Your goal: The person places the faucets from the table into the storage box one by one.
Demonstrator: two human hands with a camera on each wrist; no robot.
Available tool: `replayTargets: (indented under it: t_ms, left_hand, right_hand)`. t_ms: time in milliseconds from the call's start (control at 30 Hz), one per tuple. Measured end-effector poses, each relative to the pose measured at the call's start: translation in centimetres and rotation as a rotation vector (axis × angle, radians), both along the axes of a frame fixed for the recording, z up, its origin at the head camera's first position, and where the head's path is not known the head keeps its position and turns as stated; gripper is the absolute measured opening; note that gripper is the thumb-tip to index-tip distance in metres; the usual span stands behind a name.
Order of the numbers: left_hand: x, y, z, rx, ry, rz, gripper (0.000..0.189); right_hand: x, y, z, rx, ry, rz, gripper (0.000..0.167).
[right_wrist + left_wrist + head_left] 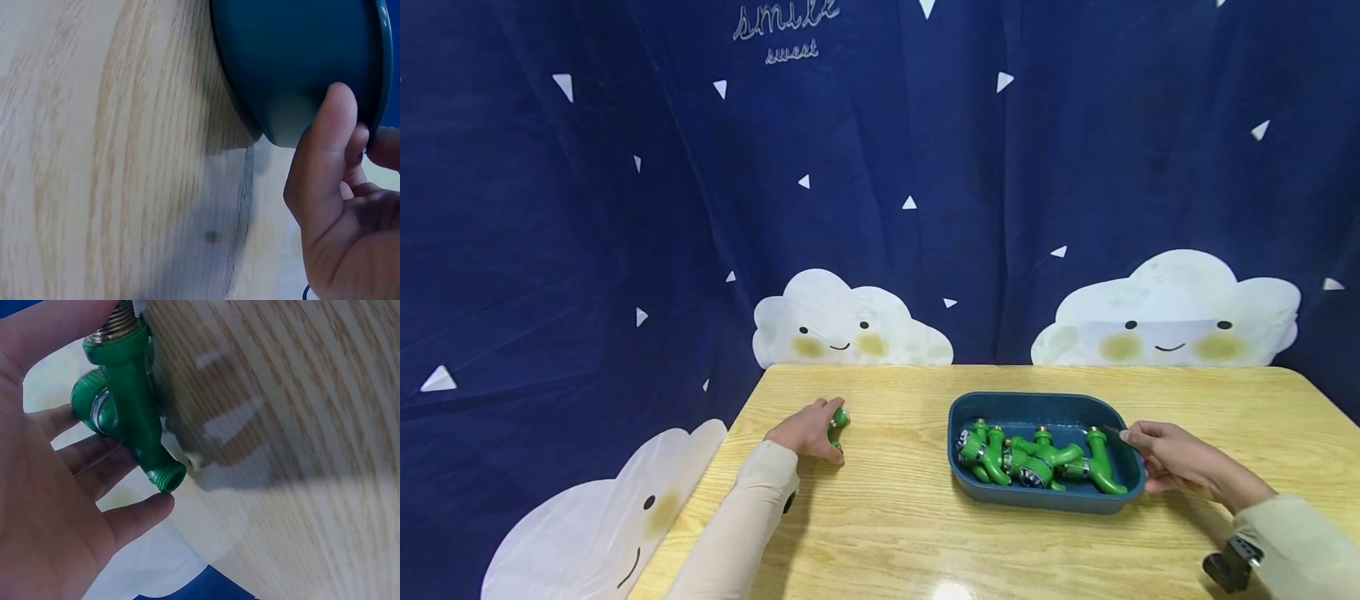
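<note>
On the left part of the table, my left hand [807,429] holds a green tap [841,417], its fingers spread around it. The left wrist view shows the tap [132,409] with a brass threaded end under a finger at the top and its spout against another fingertip; the remaining fingers reach behind it. Right of centre stands a dark blue rectangular bin [1037,497] with several green taps [1101,467] lying jumbled inside. My right hand [1180,460] pinches the rim at the bin's right end. The right wrist view shows the fingers [331,125] against the bin's outer wall [294,62].
A light wood-grain table [880,533] carries everything, with bare surface between the left hand and the bin. Behind it hangs a dark blue curtain [880,125] with white triangles and smiling clouds. Small dark devices are strapped at both wrists.
</note>
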State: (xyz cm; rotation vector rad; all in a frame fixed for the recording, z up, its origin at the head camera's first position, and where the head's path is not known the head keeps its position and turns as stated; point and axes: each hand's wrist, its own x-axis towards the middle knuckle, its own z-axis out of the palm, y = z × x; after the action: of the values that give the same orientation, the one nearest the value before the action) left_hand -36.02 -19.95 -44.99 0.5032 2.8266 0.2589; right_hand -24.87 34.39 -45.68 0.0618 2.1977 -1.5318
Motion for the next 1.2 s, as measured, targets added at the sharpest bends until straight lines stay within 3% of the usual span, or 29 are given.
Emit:
replayTargets:
  t_ms: [567,1200]
  left_hand:
    - [-0.47,-0.83,-0.67,0.050,-0.007,0.017,0.107]
    - [0.19,-0.69,-0.81,0.105,-0.008,0.096,0.107]
  right_hand:
    - [0.15,0.00,0.09,-0.028,-0.009,0.010,0.027]
    - [0.04,-0.02,0.03,-0.019,-0.005,0.012,0.028]
